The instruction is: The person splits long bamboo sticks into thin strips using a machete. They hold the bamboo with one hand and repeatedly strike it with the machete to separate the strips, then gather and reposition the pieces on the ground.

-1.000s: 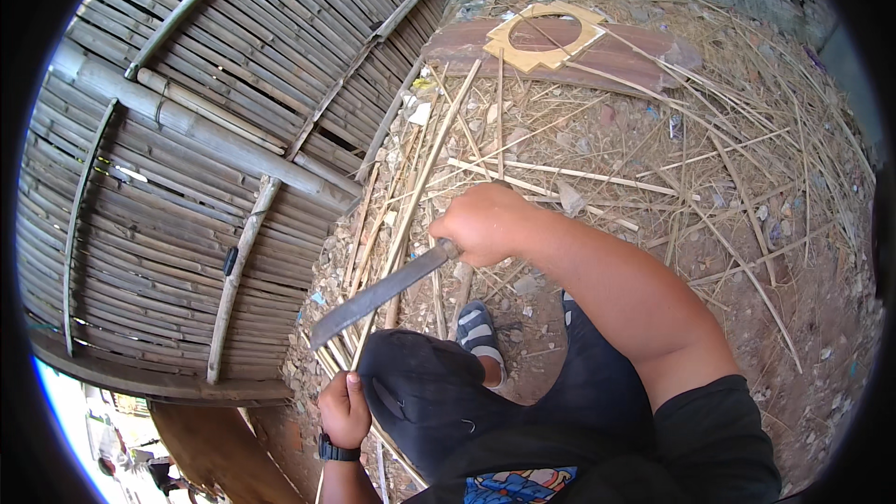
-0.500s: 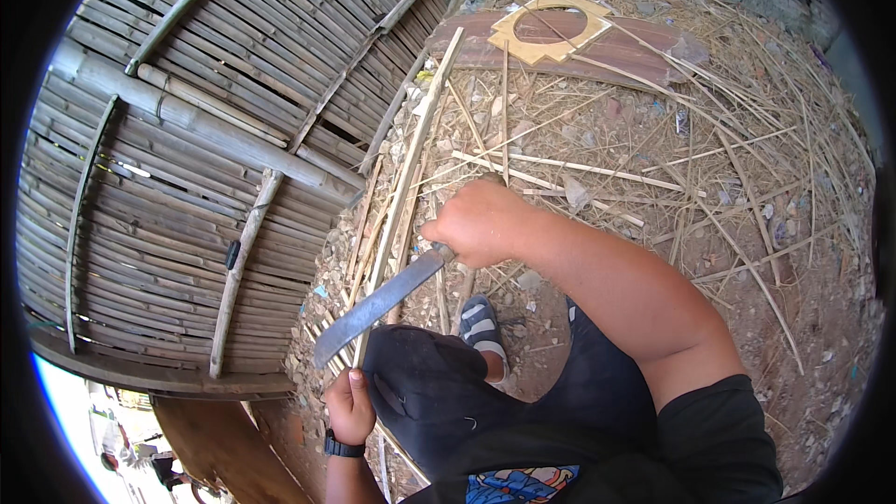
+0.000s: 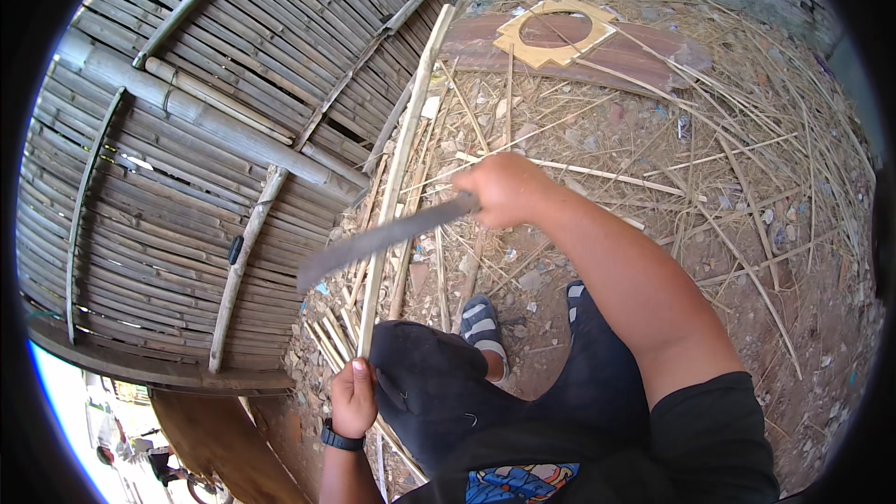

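My left hand (image 3: 354, 399), with a black watch on its wrist, grips the near end of a long pale bamboo strip (image 3: 403, 154) beside my left knee. The strip slants up and away toward the far wall. In my right hand (image 3: 504, 190) is a machete (image 3: 387, 236), held by its handle, which my fist mostly hides. Its long dark blade points left, slightly blurred, and crosses over the strip; whether it touches the strip I cannot tell. More cut bamboo strips (image 3: 329, 340) lie just past my left hand.
A slatted bamboo wall (image 3: 187, 196) runs along the left. Loose sticks and straw cover the rubble ground. At the back a yellow board with a round hole (image 3: 539, 58) rests on a reddish-brown panel (image 3: 471, 54). A person (image 3: 131, 448) is at lower left, far off.
The machete has swung up and away from my left hand, further along the strip, as my right hand rose. The strip's far end has shifted up and slightly left.
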A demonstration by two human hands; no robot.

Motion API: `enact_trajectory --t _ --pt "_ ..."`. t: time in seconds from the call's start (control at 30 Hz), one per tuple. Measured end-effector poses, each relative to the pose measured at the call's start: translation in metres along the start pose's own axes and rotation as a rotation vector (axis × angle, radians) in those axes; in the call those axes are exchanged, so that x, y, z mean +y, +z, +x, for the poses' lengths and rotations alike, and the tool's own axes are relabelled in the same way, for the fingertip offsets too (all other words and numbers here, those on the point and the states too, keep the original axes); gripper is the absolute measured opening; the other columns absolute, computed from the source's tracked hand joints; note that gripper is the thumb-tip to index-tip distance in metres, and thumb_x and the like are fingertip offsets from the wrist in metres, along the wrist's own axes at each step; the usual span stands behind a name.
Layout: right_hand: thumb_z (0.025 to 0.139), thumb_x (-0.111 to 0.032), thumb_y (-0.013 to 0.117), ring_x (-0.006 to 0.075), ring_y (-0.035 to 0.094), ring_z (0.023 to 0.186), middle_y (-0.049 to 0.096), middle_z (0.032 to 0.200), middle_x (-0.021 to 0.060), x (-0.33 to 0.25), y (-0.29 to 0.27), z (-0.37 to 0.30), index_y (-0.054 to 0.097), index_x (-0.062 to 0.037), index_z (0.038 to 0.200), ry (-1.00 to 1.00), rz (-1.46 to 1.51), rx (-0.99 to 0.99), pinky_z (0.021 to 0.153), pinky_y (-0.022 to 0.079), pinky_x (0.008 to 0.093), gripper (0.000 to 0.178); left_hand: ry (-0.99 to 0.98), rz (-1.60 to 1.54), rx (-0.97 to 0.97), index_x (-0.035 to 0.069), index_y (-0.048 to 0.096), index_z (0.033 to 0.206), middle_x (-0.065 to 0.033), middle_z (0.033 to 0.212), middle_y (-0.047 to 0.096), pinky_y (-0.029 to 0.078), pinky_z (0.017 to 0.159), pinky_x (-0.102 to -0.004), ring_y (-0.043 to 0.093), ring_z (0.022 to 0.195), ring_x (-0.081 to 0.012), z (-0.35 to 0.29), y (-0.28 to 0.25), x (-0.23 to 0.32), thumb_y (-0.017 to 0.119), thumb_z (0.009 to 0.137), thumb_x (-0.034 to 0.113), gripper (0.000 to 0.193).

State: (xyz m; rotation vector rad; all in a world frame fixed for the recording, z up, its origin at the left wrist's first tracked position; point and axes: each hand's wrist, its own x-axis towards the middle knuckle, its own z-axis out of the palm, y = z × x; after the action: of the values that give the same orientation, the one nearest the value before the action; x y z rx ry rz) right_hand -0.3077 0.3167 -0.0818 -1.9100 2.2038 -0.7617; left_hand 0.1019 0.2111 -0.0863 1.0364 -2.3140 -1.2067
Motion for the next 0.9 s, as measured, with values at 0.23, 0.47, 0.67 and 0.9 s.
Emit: enact_trajectory --t 0.23,0.47,0.67,0.9 --pt "0.083 -0.02 0.07 0.0368 0.071 0.081 0.071 0.084 0.0156 0.036 -0.001 -0.007 0.072 -0.0121 0.106 0.306 0.178 0.26 0.074 0.056 0.0461 0.024 -0.009 0.013 0.098 0.007 0.051 0.075 0.0051 0.064 0.045 0.03 0.052 -0.024 0.038 0.057 -0.0049 -0.013 -0.024 -0.013 0.037 0.112 0.038 0.05" --pt "0.08 -0.018 0.069 0.0358 0.071 0.082 0.07 0.08 0.0141 -0.03 -0.01 -0.006 0.072 -0.0142 0.103 -0.023 -0.199 -0.043 0.075 0.056 0.0466 0.024 0.098 0.218 0.011 0.002 0.054 0.075 -0.0045 0.062 0.05 0.041 0.055 -0.0347 0.049 0.055 -0.0155 -0.004 -0.005 0.001 0.041 0.111 0.03 0.047" --pt "0.081 -0.019 0.069 0.0356 0.071 0.083 0.069 0.081 0.0153 0.045 -0.022 -0.014 0.072 -0.0121 0.099 0.488 0.221 0.267 0.076 0.056 0.0472 0.019 0.219 0.623 0.219 0.0 0.058 0.078 -0.0204 0.066 0.057 0.043 0.056 -0.0461 0.056 0.058 -0.0408 -0.012 -0.015 0.001 0.048 0.106 0.022 0.037" --pt "0.081 -0.032 0.08 0.0363 0.07 0.078 0.07 0.079 0.0164 0.009 -0.024 -0.016 0.072 -0.0067 0.098 0.059 0.035 -0.061 0.071 0.053 0.0474 0.031 0.282 0.75 0.323 0.001 0.061 0.087 -0.0218 0.071 0.059 0.045 0.057 -0.0515 0.058 0.063 -0.0444 -0.007 -0.004 0.008 0.055 0.102 0.02 0.025"
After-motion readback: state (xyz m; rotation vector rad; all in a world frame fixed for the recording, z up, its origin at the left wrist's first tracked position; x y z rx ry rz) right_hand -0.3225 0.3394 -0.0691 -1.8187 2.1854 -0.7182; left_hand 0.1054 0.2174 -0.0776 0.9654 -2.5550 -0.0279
